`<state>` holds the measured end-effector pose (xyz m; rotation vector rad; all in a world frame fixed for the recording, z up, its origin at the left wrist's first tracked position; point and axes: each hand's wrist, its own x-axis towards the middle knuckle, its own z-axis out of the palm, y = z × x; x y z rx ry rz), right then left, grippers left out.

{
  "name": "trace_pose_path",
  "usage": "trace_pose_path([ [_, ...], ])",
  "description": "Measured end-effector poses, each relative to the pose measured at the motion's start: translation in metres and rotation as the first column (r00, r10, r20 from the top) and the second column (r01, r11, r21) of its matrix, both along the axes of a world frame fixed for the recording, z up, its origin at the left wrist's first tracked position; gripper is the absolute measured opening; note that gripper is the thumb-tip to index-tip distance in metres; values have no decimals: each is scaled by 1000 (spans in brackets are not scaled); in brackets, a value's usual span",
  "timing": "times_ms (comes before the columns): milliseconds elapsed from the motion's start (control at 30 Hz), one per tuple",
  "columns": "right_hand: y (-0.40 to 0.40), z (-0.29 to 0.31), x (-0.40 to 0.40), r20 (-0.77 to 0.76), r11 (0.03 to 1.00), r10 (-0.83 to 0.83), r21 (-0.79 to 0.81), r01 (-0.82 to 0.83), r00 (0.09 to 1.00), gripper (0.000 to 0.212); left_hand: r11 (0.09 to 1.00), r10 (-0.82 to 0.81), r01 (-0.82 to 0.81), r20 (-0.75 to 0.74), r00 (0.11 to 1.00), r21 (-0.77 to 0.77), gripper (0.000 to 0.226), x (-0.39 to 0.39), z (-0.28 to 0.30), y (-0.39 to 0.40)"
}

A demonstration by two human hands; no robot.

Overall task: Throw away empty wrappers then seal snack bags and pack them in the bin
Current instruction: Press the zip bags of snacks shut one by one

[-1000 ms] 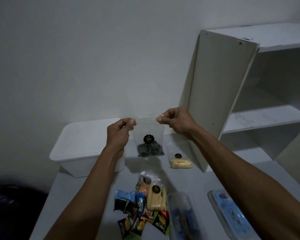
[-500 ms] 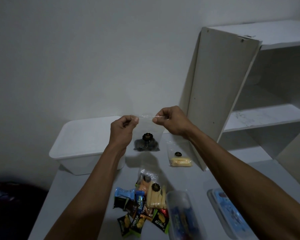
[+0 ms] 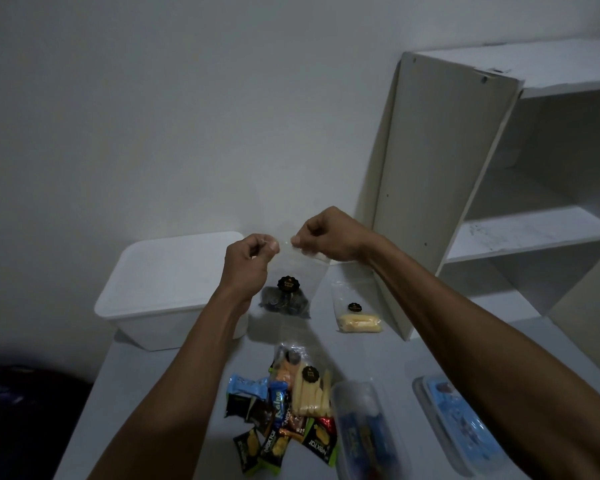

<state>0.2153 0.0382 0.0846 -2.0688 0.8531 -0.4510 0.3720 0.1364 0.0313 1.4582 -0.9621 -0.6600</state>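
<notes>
A clear zip bag (image 3: 291, 289) with dark snacks and a black round sticker hangs in the air above the table. My left hand (image 3: 250, 259) pinches its top edge at the left and my right hand (image 3: 326, 239) pinches the same edge just to the right, fingertips almost touching. Behind the left hand stands a white lidded bin (image 3: 174, 289). A second clear bag with yellow snacks (image 3: 357, 311) lies on the table to the right. A pile of small wrapped snacks and a bag of pale sticks (image 3: 291, 403) lies near me.
A white shelf unit (image 3: 465, 185) stands at the right, its side panel close to my right forearm. Two clear plastic containers (image 3: 364, 431) (image 3: 454, 420) with blue contents sit at the table's near right. A dark object (image 3: 21, 410) is at the lower left beyond the table.
My hands have moved closer together along the bag's top edge; the right hand slid left toward the left hand. The bag hangs a bit lower and crumpled at the right corner.
</notes>
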Motion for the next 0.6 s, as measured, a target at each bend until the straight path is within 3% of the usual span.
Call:
trace_pose_path([
  [100,0,3,2,-114,998,44,-32,-48,993,18,1000,-9,9,18,1000,-2,15,-1,4,1],
  [167,1,1,3,-112,1000,27,-1,-28,993,20,999,36,-36,51,998,-9,5,0,3,0],
  [333,10,-16,8,12,993,-110,43,110,994,25,954,283,-286,44,958,92,39,-10,3,-3],
  [600,22,-36,14,72,980,-185,91,178,980,19,947,256,-242,-36,966,212,18,-17,7,-3],
])
